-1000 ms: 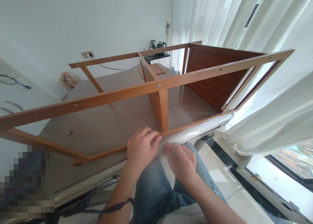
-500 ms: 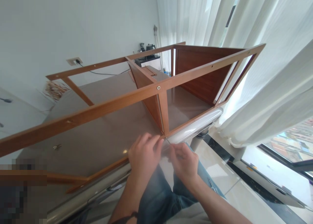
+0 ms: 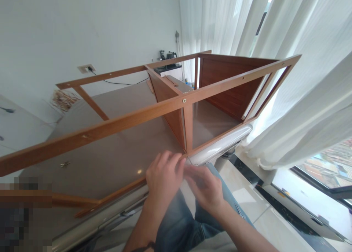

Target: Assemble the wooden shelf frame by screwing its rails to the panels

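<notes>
A reddish-brown wooden frame (image 3: 132, 117) lies on its side on the grey tabletop, with a panel across its middle. At the foot of the frame's middle upright (image 3: 188, 129), my left hand (image 3: 165, 175) has its fingers bent and pressed together by the bottom rail; what they pinch is hidden. My right hand (image 3: 206, 186) is closed just right of it, its fingertips meeting the left thumb. By the joint shows a thin metal piece (image 3: 189, 159), seemingly a hex key at my right fingers, mostly covered. A bolt head (image 3: 184, 101) sits in the upper rail.
Small metal fittings (image 3: 65, 164) lie on the tabletop (image 3: 121, 149) at left. A clear rolled cover (image 3: 222, 143) runs along the table's near edge. White curtains (image 3: 275, 98) hang at right. A black kettle (image 3: 172, 55) stands behind. A blurred-out patch covers the lower left corner.
My right fingers have swung left, up against my left hand, hiding more of the thin metal piece. The left hand stays at the joint. The view has shifted slightly.
</notes>
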### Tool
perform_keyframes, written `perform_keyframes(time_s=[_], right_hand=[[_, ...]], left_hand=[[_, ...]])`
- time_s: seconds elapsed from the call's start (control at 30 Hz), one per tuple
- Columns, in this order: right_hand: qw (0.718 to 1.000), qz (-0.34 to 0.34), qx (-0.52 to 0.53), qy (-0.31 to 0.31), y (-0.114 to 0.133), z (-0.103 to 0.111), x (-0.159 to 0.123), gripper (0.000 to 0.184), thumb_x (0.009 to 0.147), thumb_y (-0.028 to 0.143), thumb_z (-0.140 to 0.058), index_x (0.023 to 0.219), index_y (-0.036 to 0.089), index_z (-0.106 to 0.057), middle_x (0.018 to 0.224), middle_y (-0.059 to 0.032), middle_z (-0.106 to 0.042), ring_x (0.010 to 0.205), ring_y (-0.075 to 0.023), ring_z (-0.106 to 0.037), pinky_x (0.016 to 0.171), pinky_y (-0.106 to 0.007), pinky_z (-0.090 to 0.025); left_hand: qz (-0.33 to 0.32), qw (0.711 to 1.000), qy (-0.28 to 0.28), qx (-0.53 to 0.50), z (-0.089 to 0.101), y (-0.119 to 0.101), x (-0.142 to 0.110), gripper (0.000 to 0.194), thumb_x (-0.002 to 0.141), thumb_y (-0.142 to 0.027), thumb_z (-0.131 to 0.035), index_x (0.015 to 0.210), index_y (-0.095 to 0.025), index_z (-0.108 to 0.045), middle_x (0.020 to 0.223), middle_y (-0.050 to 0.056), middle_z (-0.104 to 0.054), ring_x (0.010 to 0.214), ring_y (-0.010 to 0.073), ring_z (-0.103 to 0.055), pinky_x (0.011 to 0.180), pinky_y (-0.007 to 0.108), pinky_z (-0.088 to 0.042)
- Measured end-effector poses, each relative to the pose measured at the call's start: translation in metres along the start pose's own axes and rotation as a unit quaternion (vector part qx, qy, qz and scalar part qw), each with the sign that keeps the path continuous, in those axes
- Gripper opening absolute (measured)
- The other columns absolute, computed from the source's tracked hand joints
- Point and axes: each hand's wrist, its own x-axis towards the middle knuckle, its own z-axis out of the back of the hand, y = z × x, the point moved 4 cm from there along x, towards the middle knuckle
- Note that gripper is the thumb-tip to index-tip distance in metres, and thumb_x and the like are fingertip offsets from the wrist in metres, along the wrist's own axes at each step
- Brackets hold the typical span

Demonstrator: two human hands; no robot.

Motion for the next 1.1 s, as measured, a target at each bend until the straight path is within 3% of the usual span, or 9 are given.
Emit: perform_keyframes(time_s=[0.2,0.43,0.67,0.83,1.1], right_hand=[[1.000,0.026,-0.013,-0.004,-0.003,0.005,0.001,0.020,0.098,0.024,-0.067,0.118,0.024,-0.067,0.101,-0.0042,-0.082,0.086,-0.0193,-0.080,0.078,-0.029,-0.067],[0.998,0.060,0.016,-0.013,0.007,0.009,0.014,0.014,0.091,0.017,-0.076,0.104,0.022,-0.073,0.089,-0.0047,-0.077,0.078,-0.0189,-0.075,0.069,-0.030,-0.063],[0.999,0.027,0.025,-0.004,0.009,0.010,0.017,0.009,0.091,0.019,-0.076,0.100,0.021,-0.074,0.088,-0.0060,-0.075,0.075,-0.0189,-0.073,0.066,-0.029,-0.061],[0.999,0.022,0.036,0.002,0.006,0.009,0.015,0.010,0.091,0.017,-0.075,0.100,0.021,-0.073,0.088,-0.0054,-0.074,0.076,-0.0179,-0.073,0.067,-0.029,-0.060],[0.999,0.015,0.038,0.018,0.001,0.008,0.012,0.014,0.090,0.012,-0.074,0.100,0.021,-0.072,0.092,-0.0048,-0.074,0.080,-0.0174,-0.072,0.071,-0.029,-0.057]], left_hand=[[0.013,0.999,0.028,-0.009,0.002,0.002,0.003,0.031,0.100,-0.039,-0.053,0.126,-0.028,-0.066,0.105,0.007,-0.074,0.097,0.0284,-0.068,0.068,0.036,-0.046],[0.006,0.987,0.141,-0.082,0.022,0.012,0.032,0.065,0.095,-0.042,-0.061,0.154,-0.027,-0.038,0.132,0.013,-0.065,0.107,0.0300,-0.071,0.081,0.037,-0.054],[0.011,0.981,0.126,-0.146,0.007,0.017,0.037,0.052,0.091,-0.041,-0.067,0.140,-0.026,-0.054,0.131,0.012,-0.066,0.110,0.0296,-0.070,0.086,0.036,-0.056],[0.034,0.971,0.141,-0.191,0.006,0.017,0.034,0.043,0.090,-0.040,-0.069,0.130,-0.025,-0.061,0.122,0.010,-0.069,0.108,0.0285,-0.069,0.090,0.037,-0.054],[0.108,0.920,0.177,-0.334,-0.001,0.023,0.036,0.042,0.082,-0.032,-0.075,0.120,-0.027,-0.058,0.115,0.003,-0.066,0.089,0.0186,-0.064,0.079,0.032,-0.052]])
